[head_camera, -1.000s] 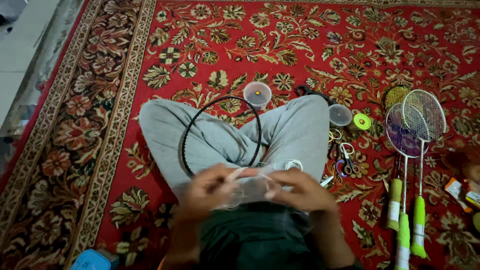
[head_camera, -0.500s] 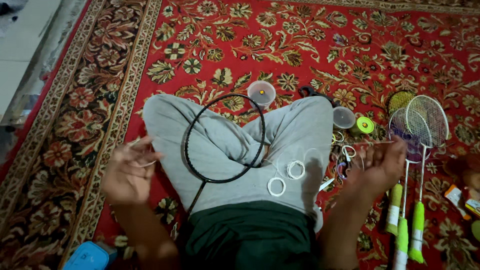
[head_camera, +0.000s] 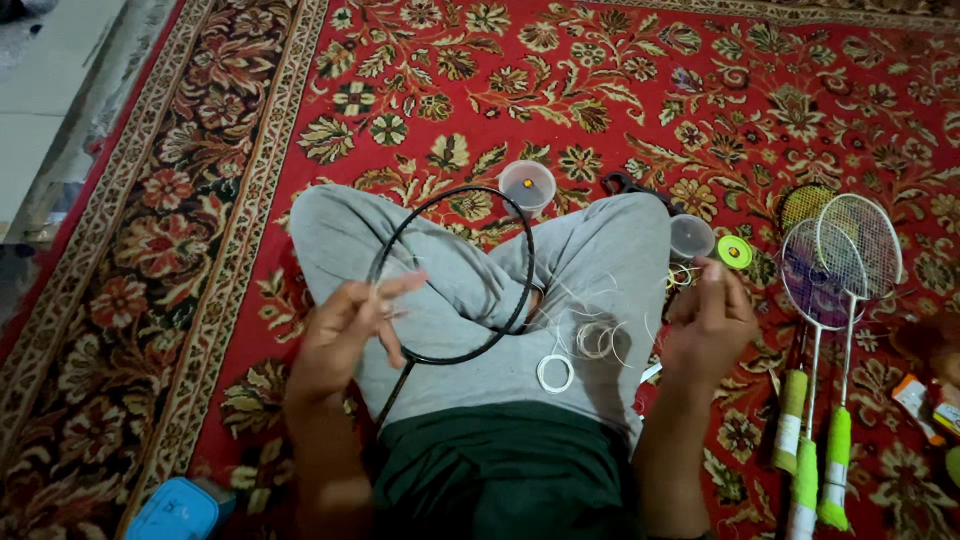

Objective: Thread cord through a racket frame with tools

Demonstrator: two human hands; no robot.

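Note:
I sit cross-legged in grey trousers on a red patterned carpet [head_camera: 450, 70]. An unstrung black racket frame [head_camera: 520, 300] lies across my lap. My left hand [head_camera: 345, 335] hovers over the frame's left side, its fingertips pinched on a thin white string [head_camera: 575, 305]. My right hand [head_camera: 710, 320] is curled beside my right knee and appears to grip the same string. Two small coils of string [head_camera: 555, 372] rest on my lap between the hands.
Two clear plastic cups [head_camera: 525, 185] [head_camera: 690, 237] and a green-yellow spool [head_camera: 733, 252] stand by my knees. Strung rackets with green grips [head_camera: 840, 270] lie on the right, small packets [head_camera: 925, 400] beyond them. A blue object [head_camera: 180, 510] sits at bottom left; pale floor [head_camera: 40, 110] borders the carpet.
A second ago both hands worked together over the lap. They then spread wide apart, and now they have come partway back in toward the racket frame.

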